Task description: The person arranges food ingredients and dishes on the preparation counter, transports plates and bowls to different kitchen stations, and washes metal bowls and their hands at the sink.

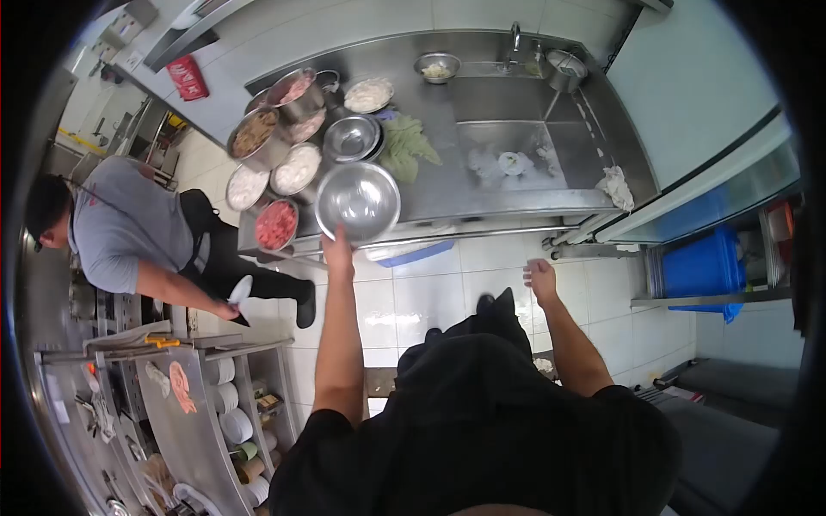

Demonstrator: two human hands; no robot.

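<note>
Steel bench [434,196] ahead, and left hand [338,251] pinches a bowl [358,202] by the rim! Right hand [540,281] hangs over the floor [482,260], fingers loosely curled.

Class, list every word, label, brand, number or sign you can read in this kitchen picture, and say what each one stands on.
No text can be read.
Red packet: markings too blurred to read.
White tag at upper left: mark too small to read.
Co-worker's grey shirt: small reddish mark, too unclear to call lettering.
Metal bowl in the left hand: no lettering visible.
</note>
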